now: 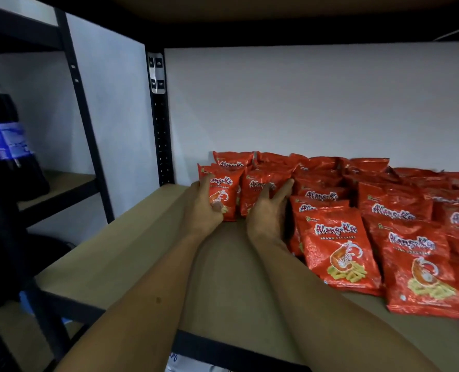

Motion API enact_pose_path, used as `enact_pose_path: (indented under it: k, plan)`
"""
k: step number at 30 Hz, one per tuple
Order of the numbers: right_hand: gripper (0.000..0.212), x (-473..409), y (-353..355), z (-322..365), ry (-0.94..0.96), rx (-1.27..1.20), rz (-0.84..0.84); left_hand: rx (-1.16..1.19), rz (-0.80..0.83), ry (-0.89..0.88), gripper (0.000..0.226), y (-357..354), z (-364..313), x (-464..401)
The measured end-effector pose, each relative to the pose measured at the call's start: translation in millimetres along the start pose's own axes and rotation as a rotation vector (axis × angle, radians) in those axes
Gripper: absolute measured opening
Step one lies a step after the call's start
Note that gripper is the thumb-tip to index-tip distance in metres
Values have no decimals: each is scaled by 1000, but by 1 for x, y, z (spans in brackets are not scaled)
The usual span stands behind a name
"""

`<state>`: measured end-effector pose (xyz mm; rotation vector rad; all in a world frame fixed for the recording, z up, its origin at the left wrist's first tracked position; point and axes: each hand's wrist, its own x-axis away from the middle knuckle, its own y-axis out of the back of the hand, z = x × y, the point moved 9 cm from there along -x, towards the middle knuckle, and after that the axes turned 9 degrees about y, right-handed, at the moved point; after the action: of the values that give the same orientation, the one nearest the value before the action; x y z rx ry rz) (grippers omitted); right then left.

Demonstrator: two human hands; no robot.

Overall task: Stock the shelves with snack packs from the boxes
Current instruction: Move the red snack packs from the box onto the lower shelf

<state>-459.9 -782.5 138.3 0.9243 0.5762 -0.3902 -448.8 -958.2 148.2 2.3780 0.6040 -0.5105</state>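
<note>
My left hand [205,202] grips an upright snack pack [224,193] at the far left of the shelf [131,253]. My right hand [270,213], fingers straight, presses the next pack [259,190].

Shelf [131,253] left bare; packs [357,224] crowd right.

Red prawn-cracker snack packs [341,253] stand in rows on the shelf [131,251].
</note>
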Motion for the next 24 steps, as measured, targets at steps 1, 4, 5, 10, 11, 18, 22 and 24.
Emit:
enact_pose_path:
  k: [1, 4, 5, 10, 11, 18, 22, 24]
  plan:
    - [68, -3, -5, 3, 3, 43, 2, -34, -8, 6, 71, 1, 3, -4]
    - [63, -8, -16, 7, 30, 111, 0, -82, -23, 35, 73, 0, 14, -11]
    - [63, -7, -18, 3, 33, 134, 5, -77, -11, 45, 74, -4, 16, -10]
    - [61, -7, -17, 9, 172, 153, -27, -35, 27, 45, 70, -14, 13, -3]
    - [64, -7, -19, 15, 208, 148, -16, -32, 22, 42, 70, -11, 14, -3]
    - [69, -14, -9, 19, 315, 38, 37, -44, -19, 53, 78, -11, 8, -8]
    - [57, -17, -2, 26, 338, -101, 37, -101, -57, 76, 63, -5, 10, -3]
    - [53, -9, -4, 35, 379, -128, 67, -164, -62, 89, 51, 1, 14, 9]
